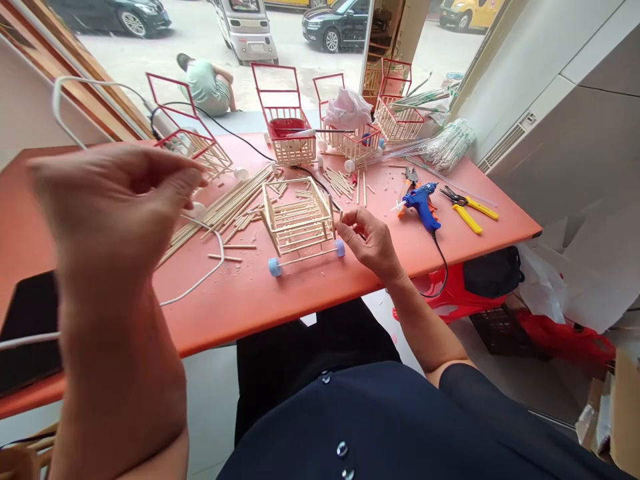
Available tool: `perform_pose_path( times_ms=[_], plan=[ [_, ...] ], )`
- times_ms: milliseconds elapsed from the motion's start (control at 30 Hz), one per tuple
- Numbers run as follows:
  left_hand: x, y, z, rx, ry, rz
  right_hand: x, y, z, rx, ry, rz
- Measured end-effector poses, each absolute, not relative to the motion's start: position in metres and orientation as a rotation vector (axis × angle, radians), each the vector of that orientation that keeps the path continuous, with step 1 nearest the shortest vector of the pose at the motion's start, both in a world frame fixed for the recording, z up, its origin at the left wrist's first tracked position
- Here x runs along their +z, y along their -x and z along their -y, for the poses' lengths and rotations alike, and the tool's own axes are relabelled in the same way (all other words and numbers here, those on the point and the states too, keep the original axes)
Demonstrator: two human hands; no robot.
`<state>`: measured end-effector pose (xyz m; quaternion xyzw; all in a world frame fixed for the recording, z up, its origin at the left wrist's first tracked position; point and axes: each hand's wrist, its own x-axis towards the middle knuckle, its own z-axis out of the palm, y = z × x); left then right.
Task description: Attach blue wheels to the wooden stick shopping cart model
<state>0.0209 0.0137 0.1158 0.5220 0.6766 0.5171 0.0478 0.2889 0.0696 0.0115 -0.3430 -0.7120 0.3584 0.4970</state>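
Raised close to the camera at left is my left hand (125, 193), its thumb and fingers pinched together. Whatever may be between those fingertips is too small and blurred to make out. My right hand (371, 241) pinches a short wooden stick (341, 217), upright at the right corner of a small cart (300, 227). This cart is built from thin wooden sticks and stands on the table, with light-blue wheels (275, 267) at its near side. Behind and left of it lie loose wooden sticks (235, 200), some long and some cut short.
On the pink table (240, 300), a blue glue gun (423, 203) and yellow-handled pliers (467, 205) lie at right. Several carts with red handles, including one with a red basket (290, 130), line the back. A white cable (205, 270) crosses the left; a person (213, 87) sits outside.
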Motion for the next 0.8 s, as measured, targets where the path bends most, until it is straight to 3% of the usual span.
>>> perform_pose_path(
  times_ms=[67, 200, 533, 800],
  plan=[
    [0.098, -0.009, -0.035, 1.249, -1.670, -2.309, 0.012, -0.288, -0.070, 0.873, 0.822, 1.714],
    [0.061, -0.001, -0.064, 0.580, -1.859, -2.331, 0.012, -0.287, -0.069, 0.889, 0.841, 1.713],
    [0.047, -0.003, -0.067, 0.507, -1.960, -2.323, 0.011, -0.288, -0.069, 0.890, 0.829, 1.705],
    [0.057, -0.005, -0.069, 0.237, -1.984, -2.316, 0.011, -0.288, -0.071, 0.855, 0.861, 1.685]
  ],
)
